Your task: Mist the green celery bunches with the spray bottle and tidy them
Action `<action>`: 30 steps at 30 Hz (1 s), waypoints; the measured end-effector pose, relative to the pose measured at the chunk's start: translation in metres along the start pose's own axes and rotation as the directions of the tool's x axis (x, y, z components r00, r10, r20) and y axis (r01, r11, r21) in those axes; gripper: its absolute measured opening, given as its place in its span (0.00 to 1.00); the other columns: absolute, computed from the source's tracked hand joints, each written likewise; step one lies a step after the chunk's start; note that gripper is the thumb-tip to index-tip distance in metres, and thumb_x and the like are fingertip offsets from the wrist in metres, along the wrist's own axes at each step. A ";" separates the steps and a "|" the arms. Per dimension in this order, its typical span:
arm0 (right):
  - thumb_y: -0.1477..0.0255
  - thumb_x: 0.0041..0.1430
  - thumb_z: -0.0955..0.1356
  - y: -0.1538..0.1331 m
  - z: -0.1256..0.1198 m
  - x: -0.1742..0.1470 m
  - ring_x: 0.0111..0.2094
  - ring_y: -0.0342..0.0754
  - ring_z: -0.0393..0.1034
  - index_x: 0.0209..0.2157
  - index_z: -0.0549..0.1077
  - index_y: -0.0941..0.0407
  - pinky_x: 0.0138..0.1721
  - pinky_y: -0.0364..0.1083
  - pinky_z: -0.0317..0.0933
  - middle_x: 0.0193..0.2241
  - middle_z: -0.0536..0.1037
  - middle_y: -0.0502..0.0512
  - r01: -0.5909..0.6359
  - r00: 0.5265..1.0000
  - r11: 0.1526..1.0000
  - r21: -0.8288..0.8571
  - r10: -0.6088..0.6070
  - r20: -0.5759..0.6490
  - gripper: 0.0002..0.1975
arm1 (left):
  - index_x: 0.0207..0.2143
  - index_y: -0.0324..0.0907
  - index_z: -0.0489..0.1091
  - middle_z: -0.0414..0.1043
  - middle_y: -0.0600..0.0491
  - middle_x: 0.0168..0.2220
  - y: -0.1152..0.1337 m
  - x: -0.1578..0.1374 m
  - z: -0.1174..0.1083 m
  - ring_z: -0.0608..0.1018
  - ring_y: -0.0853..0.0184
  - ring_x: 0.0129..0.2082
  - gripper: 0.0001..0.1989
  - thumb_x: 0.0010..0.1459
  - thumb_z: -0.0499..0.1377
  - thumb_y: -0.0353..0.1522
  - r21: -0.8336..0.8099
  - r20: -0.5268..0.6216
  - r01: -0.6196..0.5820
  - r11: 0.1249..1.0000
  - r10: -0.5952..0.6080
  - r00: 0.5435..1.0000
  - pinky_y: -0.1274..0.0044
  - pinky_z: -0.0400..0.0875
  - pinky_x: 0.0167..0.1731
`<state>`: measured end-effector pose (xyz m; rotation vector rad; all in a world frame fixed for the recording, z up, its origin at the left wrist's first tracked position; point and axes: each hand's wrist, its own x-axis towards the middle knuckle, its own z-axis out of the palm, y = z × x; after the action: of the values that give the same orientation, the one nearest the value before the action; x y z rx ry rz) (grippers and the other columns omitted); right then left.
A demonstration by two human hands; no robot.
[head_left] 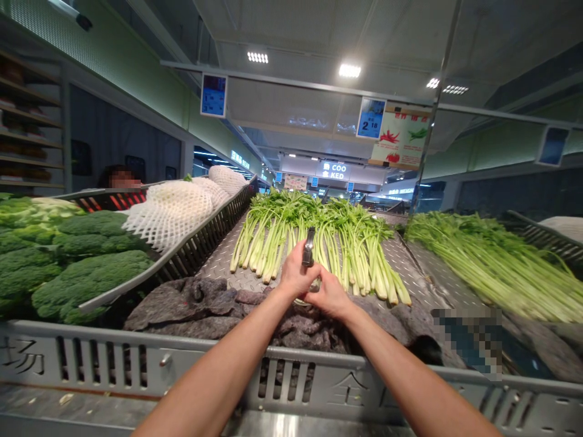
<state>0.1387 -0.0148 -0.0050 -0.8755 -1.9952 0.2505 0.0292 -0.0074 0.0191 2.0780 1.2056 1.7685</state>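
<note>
My left hand point(297, 271) is closed around a small dark metallic tool point(308, 250) that points up and away; its exact kind cannot be made out. Pressed against it from the right, my right hand point(331, 296) has curled fingers, and what they grip is hidden. Both hands are over the front of the display, before a spread of celery point(364, 255) with leaves toward the back and cut ends toward me. Crumpled grey-brown cloth point(191, 303) lies below my hands.
A grey slatted crate wall point(204, 358) runs along the front. Left stand broccoli point(93, 270) and produce in white foam nets point(175, 209), behind a black crate side point(212, 237). A mirror-like panel point(483, 182) on the right shows celery. Price signs point(371, 118) hang above.
</note>
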 end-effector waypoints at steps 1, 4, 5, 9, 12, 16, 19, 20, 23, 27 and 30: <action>0.71 0.37 0.69 0.000 0.000 0.000 0.37 0.45 0.66 0.40 0.64 0.58 0.39 0.45 0.59 0.37 0.71 0.51 0.000 1.000 1.000 -0.002 0.000 0.000 0.23 | 0.39 0.40 0.62 0.60 0.59 0.21 -0.001 0.000 0.001 0.63 0.73 0.21 0.18 0.41 0.53 0.28 -0.006 0.004 -0.002 1.000 0.002 1.000 0.80 0.59 0.24; 0.71 0.37 0.69 0.000 -0.001 -0.001 0.37 0.45 0.66 0.39 0.64 0.57 0.39 0.44 0.59 0.37 0.72 0.51 0.003 1.000 1.000 -0.008 -0.003 0.001 0.22 | 0.39 0.40 0.62 0.59 0.60 0.21 -0.005 0.000 0.003 0.63 0.74 0.21 0.18 0.41 0.52 0.28 -0.035 0.020 -0.024 0.999 0.024 1.000 0.80 0.58 0.23; 0.71 0.37 0.69 0.000 -0.001 -0.001 0.37 0.45 0.66 0.39 0.64 0.57 0.39 0.44 0.59 0.37 0.72 0.51 0.003 1.000 1.000 -0.014 -0.003 0.001 0.22 | 0.39 0.40 0.62 0.58 0.60 0.20 -0.007 0.000 0.003 0.62 0.74 0.20 0.18 0.41 0.52 0.28 -0.046 0.026 -0.032 0.998 0.033 0.999 0.80 0.58 0.22; 0.71 0.37 0.69 0.000 -0.001 -0.001 0.36 0.46 0.66 0.38 0.65 0.58 0.38 0.45 0.59 0.36 0.72 0.51 -0.009 1.000 0.999 -0.043 0.009 -0.002 0.22 | 0.39 0.40 0.62 0.58 0.61 0.20 -0.007 0.000 0.003 0.62 0.74 0.20 0.18 0.41 0.53 0.28 -0.082 0.041 -0.037 0.996 0.041 0.998 0.81 0.58 0.22; 0.70 0.38 0.69 0.001 -0.001 0.000 0.38 0.46 0.66 0.39 0.65 0.58 0.39 0.45 0.59 0.37 0.72 0.52 0.004 1.000 0.999 -0.038 -0.005 -0.015 0.22 | 0.40 0.40 0.62 0.57 0.61 0.20 -0.006 0.000 0.002 0.62 0.75 0.20 0.19 0.41 0.53 0.28 -0.097 0.040 -0.030 0.995 0.034 0.999 0.81 0.57 0.22; 0.71 0.38 0.69 0.003 -0.001 0.000 0.39 0.46 0.66 0.41 0.64 0.57 0.41 0.45 0.59 0.39 0.71 0.52 0.036 0.999 0.999 -0.037 -0.038 -0.039 0.24 | 0.40 0.41 0.62 0.59 0.61 0.21 -0.008 0.002 0.004 0.62 0.75 0.20 0.19 0.42 0.53 0.29 -0.130 0.021 -0.010 0.992 0.013 1.000 0.81 0.58 0.22; 0.71 0.38 0.69 0.003 -0.002 0.001 0.38 0.46 0.66 0.40 0.65 0.57 0.40 0.45 0.59 0.37 0.72 0.52 0.026 0.998 0.999 -0.037 -0.028 -0.050 0.23 | 0.39 0.41 0.62 0.60 0.60 0.23 -0.009 0.006 0.006 0.63 0.75 0.21 0.18 0.41 0.54 0.29 -0.139 0.022 -0.002 0.990 0.005 1.000 0.81 0.59 0.23; 0.71 0.38 0.69 0.003 -0.003 0.001 0.38 0.46 0.66 0.40 0.65 0.58 0.40 0.45 0.59 0.37 0.72 0.52 0.017 0.998 0.999 -0.035 -0.019 -0.057 0.23 | 0.39 0.40 0.62 0.60 0.60 0.23 -0.008 0.007 0.007 0.63 0.75 0.21 0.18 0.41 0.54 0.29 -0.131 0.029 -0.007 0.991 0.010 1.000 0.81 0.59 0.23; 0.71 0.37 0.69 0.003 -0.005 0.001 0.38 0.46 0.66 0.41 0.64 0.58 0.41 0.45 0.59 0.37 0.72 0.52 -0.003 0.997 1.000 -0.024 0.001 -0.082 0.25 | 0.38 0.40 0.62 0.60 0.60 0.22 -0.004 0.010 0.009 0.62 0.74 0.21 0.17 0.41 0.54 0.29 -0.092 0.040 -0.040 0.995 0.044 0.998 0.81 0.59 0.22; 0.71 0.37 0.69 0.004 -0.007 0.000 0.38 0.46 0.66 0.42 0.64 0.58 0.41 0.46 0.59 0.37 0.72 0.52 -0.006 0.997 1.000 -0.023 0.004 -0.078 0.26 | 0.37 0.40 0.62 0.60 0.59 0.22 -0.001 0.008 0.010 0.63 0.74 0.21 0.16 0.41 0.53 0.29 -0.078 0.040 -0.058 0.995 0.061 0.997 0.80 0.59 0.23; 0.72 0.36 0.69 0.003 -0.008 0.000 0.39 0.46 0.66 0.43 0.64 0.57 0.41 0.46 0.59 0.38 0.72 0.52 0.005 0.998 1.000 -0.021 -0.007 -0.069 0.26 | 0.38 0.40 0.62 0.59 0.60 0.22 -0.001 0.005 0.009 0.63 0.74 0.21 0.17 0.42 0.53 0.29 -0.099 0.031 -0.045 0.994 0.048 0.998 0.81 0.59 0.23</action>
<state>0.1467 -0.0140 -0.0025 -0.8793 -1.9389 0.1942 0.0366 0.0000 0.0200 2.0869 1.0477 1.7678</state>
